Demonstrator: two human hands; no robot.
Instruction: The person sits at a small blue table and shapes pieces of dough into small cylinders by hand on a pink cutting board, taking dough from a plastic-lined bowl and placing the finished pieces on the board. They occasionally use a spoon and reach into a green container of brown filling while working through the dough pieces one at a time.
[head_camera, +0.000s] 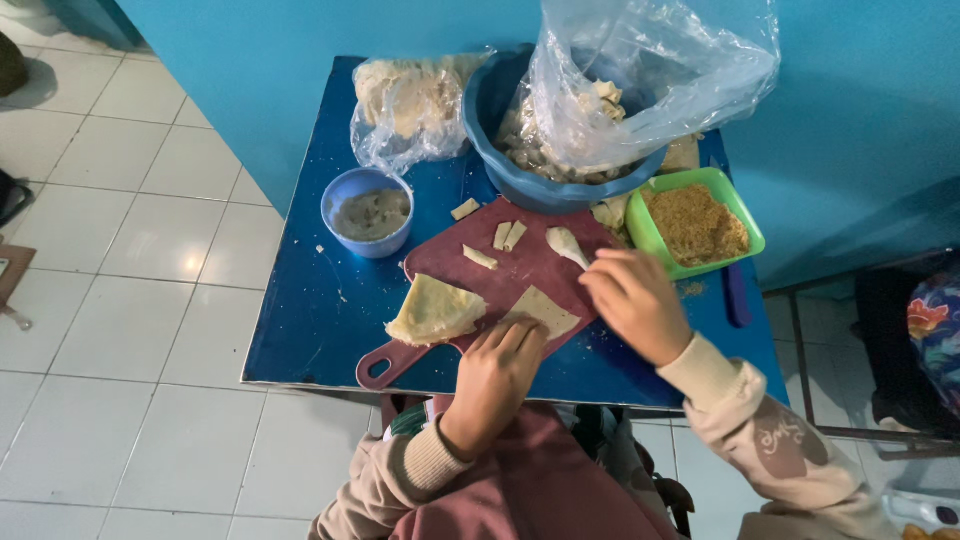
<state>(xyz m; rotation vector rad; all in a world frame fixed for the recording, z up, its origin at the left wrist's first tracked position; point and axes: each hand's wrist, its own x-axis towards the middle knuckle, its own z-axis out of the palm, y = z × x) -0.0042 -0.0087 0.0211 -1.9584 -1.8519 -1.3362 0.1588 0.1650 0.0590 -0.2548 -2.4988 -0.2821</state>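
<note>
Left hand (497, 372) lies flat, fingers forward; right hand (633, 300) curled, fingertips pinched

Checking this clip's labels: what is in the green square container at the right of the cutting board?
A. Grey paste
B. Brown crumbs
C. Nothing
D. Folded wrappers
B: the green container is filled with brown crumbs; the grey paste sits in the small blue bowl to the left of the cutting board.

We see a glossy blue table (300, 330), a matt maroon plastic board (520, 270), a crinkled clear plastic bag (690, 60), and soft pale dough sheets (437, 310).
</note>
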